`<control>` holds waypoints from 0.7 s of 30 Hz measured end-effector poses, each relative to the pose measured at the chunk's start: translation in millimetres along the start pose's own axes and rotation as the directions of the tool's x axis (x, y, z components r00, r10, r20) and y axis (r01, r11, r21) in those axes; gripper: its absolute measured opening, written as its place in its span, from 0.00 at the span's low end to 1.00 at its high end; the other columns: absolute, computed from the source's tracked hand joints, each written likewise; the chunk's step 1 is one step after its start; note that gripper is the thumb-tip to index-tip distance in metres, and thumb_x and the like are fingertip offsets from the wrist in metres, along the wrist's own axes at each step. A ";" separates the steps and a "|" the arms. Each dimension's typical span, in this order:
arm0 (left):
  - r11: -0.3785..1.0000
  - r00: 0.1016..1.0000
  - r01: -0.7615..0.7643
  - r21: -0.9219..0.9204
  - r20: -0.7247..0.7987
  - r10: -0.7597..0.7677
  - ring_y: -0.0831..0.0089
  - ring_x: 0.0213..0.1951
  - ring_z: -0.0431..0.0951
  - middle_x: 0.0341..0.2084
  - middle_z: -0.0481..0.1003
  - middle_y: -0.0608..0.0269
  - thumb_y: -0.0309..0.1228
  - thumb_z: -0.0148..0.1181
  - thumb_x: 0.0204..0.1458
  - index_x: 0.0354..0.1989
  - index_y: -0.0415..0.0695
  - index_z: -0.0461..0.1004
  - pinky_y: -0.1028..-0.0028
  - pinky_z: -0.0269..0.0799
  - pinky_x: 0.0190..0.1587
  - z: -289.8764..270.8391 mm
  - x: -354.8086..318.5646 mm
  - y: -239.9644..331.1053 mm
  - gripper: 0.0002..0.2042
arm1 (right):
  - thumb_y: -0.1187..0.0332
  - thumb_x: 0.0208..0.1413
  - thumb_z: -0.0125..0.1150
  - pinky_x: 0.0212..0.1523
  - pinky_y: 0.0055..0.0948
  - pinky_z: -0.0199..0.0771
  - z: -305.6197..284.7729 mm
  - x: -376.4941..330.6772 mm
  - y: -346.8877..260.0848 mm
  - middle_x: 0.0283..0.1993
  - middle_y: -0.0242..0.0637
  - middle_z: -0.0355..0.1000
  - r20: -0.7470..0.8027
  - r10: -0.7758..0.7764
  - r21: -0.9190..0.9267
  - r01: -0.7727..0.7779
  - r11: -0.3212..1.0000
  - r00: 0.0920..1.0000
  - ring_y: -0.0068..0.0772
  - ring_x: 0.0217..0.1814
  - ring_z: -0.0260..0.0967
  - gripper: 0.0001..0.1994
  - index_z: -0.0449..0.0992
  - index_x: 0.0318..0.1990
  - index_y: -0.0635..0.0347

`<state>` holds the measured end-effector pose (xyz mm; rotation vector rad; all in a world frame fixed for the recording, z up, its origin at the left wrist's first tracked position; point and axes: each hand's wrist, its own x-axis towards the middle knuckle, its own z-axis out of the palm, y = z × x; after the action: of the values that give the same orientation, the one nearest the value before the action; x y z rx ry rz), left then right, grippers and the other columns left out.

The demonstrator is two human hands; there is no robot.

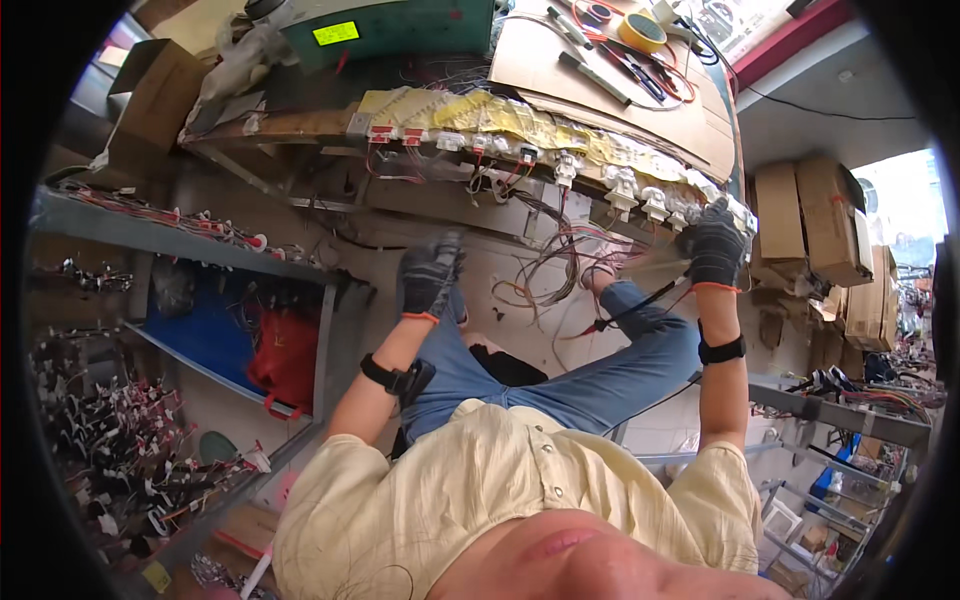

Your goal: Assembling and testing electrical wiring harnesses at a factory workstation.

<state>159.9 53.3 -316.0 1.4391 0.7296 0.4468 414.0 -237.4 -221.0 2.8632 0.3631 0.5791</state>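
Both of my hands wear dark grey gloves with orange cuffs. My right hand (717, 247) is at the right end of the bench's front edge, with its fingers bent in against the last white connectors. A black cable (645, 304) runs from beside that hand down toward my knee. What its fingers grip is hidden. My left hand (430, 275) hangs in front of the bench, above my lap and apart from the connectors; motion smears its fingers. Along the edge runs a row of white connectors (621, 190) on a yellow-taped strip (480, 112). A bundle of loose wires (545, 285) dangles below.
A green tester with a lit display (336, 34) stands on the bench. Cardboard (545, 75) there bears a yellow tape roll (642, 32), pens and red leads. To the left are a wire-laden rack (180, 232) and a red bag (288, 350). Cartons (832, 222) stack at right.
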 end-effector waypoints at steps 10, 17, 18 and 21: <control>0.451 0.583 -0.462 0.764 -0.121 0.803 0.60 0.21 0.74 0.21 0.75 0.56 0.33 0.60 0.47 0.32 0.45 0.74 0.66 0.69 0.25 63.1 75.0 4.6 0.07 | 0.64 0.52 0.47 0.37 0.44 0.71 -11.4 -3.0 -5.2 0.32 0.48 0.72 0.039 0.028 -0.052 -0.026 0.998 0.999 0.47 0.33 0.72 0.15 0.68 0.44 0.62; 0.400 0.510 -0.546 0.736 -0.087 0.856 0.60 0.24 0.75 0.22 0.74 0.57 0.29 0.62 0.44 0.30 0.43 0.74 0.67 0.70 0.27 68.0 70.4 6.7 0.06 | 0.68 0.54 0.44 0.34 0.44 0.71 10.9 -3.0 3.4 0.31 0.46 0.72 -0.023 0.015 -0.100 -0.017 0.995 1.000 0.44 0.32 0.72 0.13 0.68 0.44 0.61; 0.397 0.509 -0.545 0.739 -0.085 0.857 0.60 0.24 0.75 0.22 0.74 0.57 0.29 0.62 0.44 0.30 0.43 0.74 0.67 0.70 0.27 67.5 68.8 7.9 0.06 | 0.68 0.54 0.44 0.34 0.44 0.71 10.5 -3.8 3.4 0.31 0.46 0.72 -0.023 0.015 -0.095 -0.017 0.995 1.000 0.44 0.32 0.72 0.13 0.68 0.44 0.61; 0.449 0.497 -0.654 0.609 -0.103 0.862 0.64 0.22 0.75 0.20 0.74 0.56 0.28 0.61 0.45 0.29 0.41 0.74 0.70 0.71 0.29 65.6 55.4 21.9 0.06 | 0.69 0.54 0.44 0.33 0.41 0.72 4.7 -4.7 2.7 0.31 0.46 0.72 0.005 0.021 -0.111 -0.021 0.994 1.000 0.43 0.31 0.72 0.13 0.68 0.45 0.62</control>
<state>247.7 45.6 -306.0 2.2151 0.4446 1.4229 412.2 -241.9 -226.3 2.7650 0.2904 0.5747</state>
